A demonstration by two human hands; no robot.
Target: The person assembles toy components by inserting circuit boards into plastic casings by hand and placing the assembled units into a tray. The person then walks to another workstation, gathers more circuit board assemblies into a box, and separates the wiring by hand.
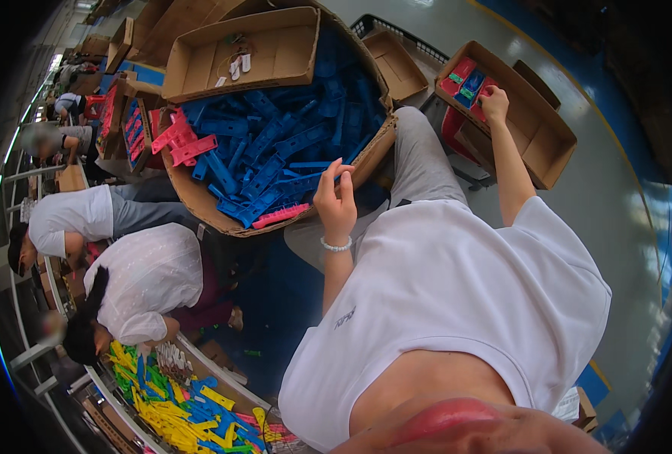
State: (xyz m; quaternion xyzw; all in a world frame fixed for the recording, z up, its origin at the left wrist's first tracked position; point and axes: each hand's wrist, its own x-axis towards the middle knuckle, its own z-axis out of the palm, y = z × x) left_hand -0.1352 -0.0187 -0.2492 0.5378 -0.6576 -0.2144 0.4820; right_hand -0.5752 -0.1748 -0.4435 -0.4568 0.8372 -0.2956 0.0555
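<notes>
A big cardboard box (200, 203) in front of me is heaped with long blue plastic parts (264, 144). My left hand (336, 200), with a beaded bracelet at the wrist, hovers at its near right rim. Its fingers are loosely bent and apart, with nothing visible in them. At the far right, my right hand (493, 104) reaches into a shallow cardboard box (542, 140). Its fingers are closed on a pink plastic part (487, 83) at the end of a row of pink and blue parts; the fingertips are partly hidden.
An open carton (241, 57) with small white tagged pieces rests across the big box's far side. Pink parts (181, 140) lie on the heap's left. Co-workers (150, 280) sit at left beside a bin of yellow, blue and green parts (177, 408). A small carton (396, 64) stands between the boxes.
</notes>
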